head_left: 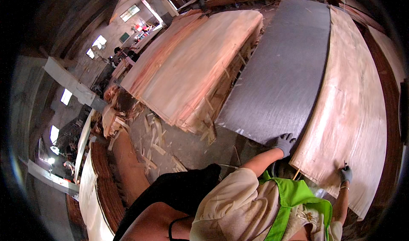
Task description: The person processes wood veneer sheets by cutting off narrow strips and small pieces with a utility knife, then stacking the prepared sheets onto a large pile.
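Note:
My left hand [285, 143], in a grey glove, rests with fingers spread on the near right corner of a dark grey, smooth sheet [281, 74]. Just right of that sheet lies a pale wood veneer sheet [351, 100] with a wavy surface. My right hand [346, 175], also gloved in grey, is closed over the veneer's near part. A small thin tool [345, 163] sticks up from its fingers; its exact kind is too small to make out. A green apron [283, 198] covers my cream shirt.
A tall stack of veneer [196, 66] with ragged edges stands left of the dark sheet. Torn veneer strips [157, 140] litter the floor. Another veneer stack [91, 190] is at the lower left. Farther off at the left, a person [123, 53] is near a bench.

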The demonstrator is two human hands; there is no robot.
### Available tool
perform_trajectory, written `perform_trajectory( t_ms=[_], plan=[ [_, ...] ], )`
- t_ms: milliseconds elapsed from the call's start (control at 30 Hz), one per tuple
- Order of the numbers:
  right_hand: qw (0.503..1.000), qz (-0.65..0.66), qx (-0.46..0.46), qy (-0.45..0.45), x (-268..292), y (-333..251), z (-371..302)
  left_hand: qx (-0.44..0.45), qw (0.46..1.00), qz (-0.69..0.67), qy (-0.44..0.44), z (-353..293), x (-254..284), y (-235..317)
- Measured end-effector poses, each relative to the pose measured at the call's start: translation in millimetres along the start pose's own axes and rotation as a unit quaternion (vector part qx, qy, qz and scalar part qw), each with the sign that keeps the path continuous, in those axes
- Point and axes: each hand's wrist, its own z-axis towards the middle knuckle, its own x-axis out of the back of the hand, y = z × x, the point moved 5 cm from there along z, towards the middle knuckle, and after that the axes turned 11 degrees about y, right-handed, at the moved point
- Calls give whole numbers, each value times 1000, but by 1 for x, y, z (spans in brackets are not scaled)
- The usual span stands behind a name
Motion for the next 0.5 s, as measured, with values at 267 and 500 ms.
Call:
perform_trajectory(
  t_ms=[267, 500],
  plan=[
    [1000, 5, 21, 19, 0, 4, 3, -13, 1000, 12, 15, -2, 8, 4],
    [999, -8, 22, 24, -1, -9, -4, 6, 1000, 1, 15, -6, 0, -2]
  ],
)
